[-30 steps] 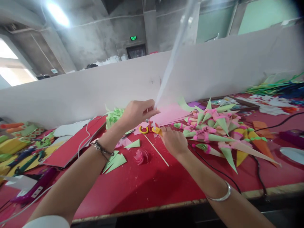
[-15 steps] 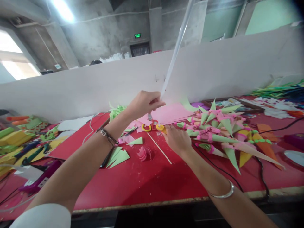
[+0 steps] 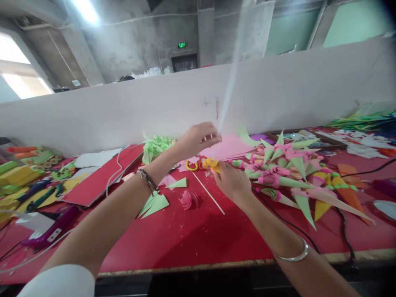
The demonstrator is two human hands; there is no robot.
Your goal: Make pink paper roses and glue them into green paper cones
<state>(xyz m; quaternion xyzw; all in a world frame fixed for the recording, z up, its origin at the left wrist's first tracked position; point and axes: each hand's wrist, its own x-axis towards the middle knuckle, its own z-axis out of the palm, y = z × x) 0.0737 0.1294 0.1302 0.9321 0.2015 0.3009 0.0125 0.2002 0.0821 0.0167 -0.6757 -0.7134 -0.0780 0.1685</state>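
In my right hand (image 3: 233, 181) is a yellow hot glue gun (image 3: 210, 164), with a small orange light on its body. My left hand (image 3: 204, 136) is raised above it, fingertips pinched at the lower part of a long translucent glue stick (image 3: 230, 90). The stick slants up to the top of the view and is blurred. Below the hands lie a rolled pink paper flower (image 3: 187, 199), a thin pale stick (image 3: 208, 193) and light green paper triangles (image 3: 157, 205). Yellow-handled scissors (image 3: 192, 166) lie just left of the glue gun.
Pink and green paper cones (image 3: 287, 165) are heaped on the right of the red table (image 3: 185, 243). Pink paper sheets (image 3: 232, 146) and crumpled green paper (image 3: 156, 146) lie behind. A purple power strip (image 3: 55, 231) and cables are on the left. A white partition (image 3: 139, 111) stands behind.
My left hand has shifted slightly right and its fingers have loosened somewhat. The glue stick now stands a little more upright and is blurred. My right hand stays on the glue gun.
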